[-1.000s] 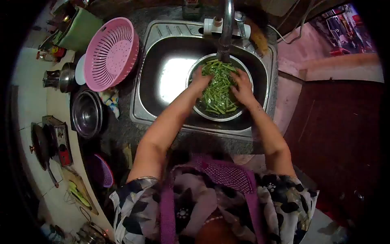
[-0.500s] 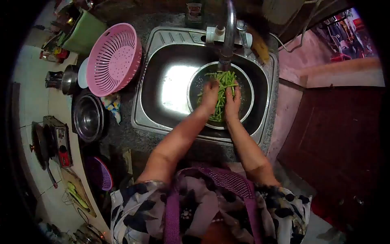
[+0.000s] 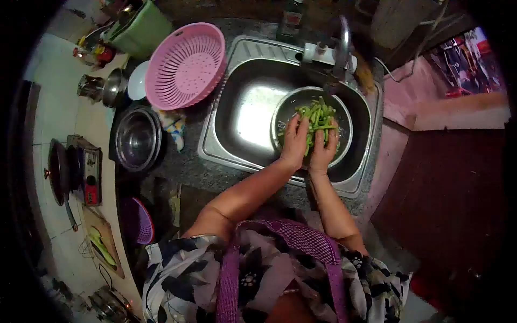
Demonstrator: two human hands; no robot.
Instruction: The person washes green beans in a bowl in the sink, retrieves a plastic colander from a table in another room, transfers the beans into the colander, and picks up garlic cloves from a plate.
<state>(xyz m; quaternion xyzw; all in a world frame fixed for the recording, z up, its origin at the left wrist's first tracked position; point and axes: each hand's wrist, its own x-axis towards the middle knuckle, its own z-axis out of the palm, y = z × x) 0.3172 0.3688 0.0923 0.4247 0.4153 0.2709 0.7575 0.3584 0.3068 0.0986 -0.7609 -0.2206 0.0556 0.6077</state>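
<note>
Cut green stalks (image 3: pixel 319 114) are heaped between my two hands over a round metal bowl (image 3: pixel 349 141) of water. The bowl sits in the right part of the steel sink (image 3: pixel 242 116), below the faucet (image 3: pixel 342 51). My left hand (image 3: pixel 295 141) is against the left side of the heap, its fingers wrapped round some stalks. My right hand (image 3: pixel 323 149) cups the heap from the lower right, with stalks lying across its fingers. Some stalks lie lower, in the water.
A pink colander (image 3: pixel 186 67) leans left of the sink, near a white dish (image 3: pixel 138 81). Stacked metal bowls (image 3: pixel 138 139), a cloth (image 3: pixel 175 132) and a purple basket (image 3: pixel 141 220) are further left. A glass bottle (image 3: pixel 292 21) stands behind the sink.
My hands, first spread apart in the bowl, have come together and gathered the stalks into a raised heap. The whole view has shifted, with the sink now further right.
</note>
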